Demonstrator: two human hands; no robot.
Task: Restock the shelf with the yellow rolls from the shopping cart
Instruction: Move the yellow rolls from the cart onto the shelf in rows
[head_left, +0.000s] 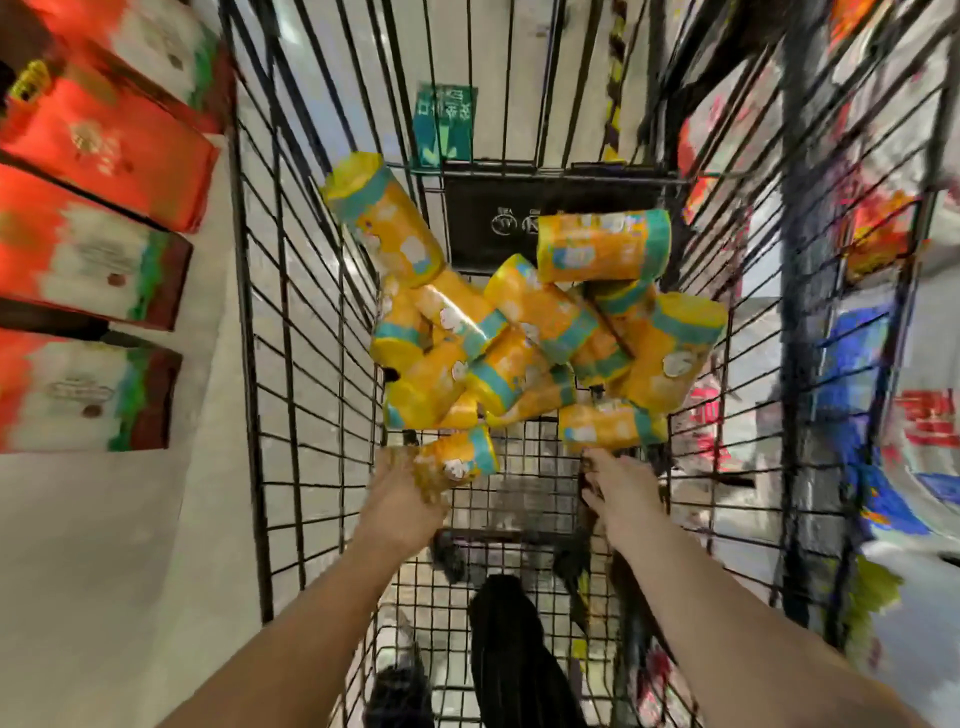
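Note:
Several yellow rolls with teal bands (524, 343) lie piled at the far end of the black wire shopping cart (306, 322). My left hand (410, 499) reaches into the cart and grips one yellow roll (457, 460) at the near edge of the pile; the picture is blurred there. My right hand (621, 491) is stretched out just below another yellow roll (610, 426), fingertips at its lower edge; whether it holds the roll is unclear.
Red, white and green boxes (88, 249) stand on the left beside the cart. Colourful packaged goods (883, 322) fill the right side behind the cart's wire wall. The cart's near floor is bare mesh (519, 499). A black shoe (514, 654) shows below.

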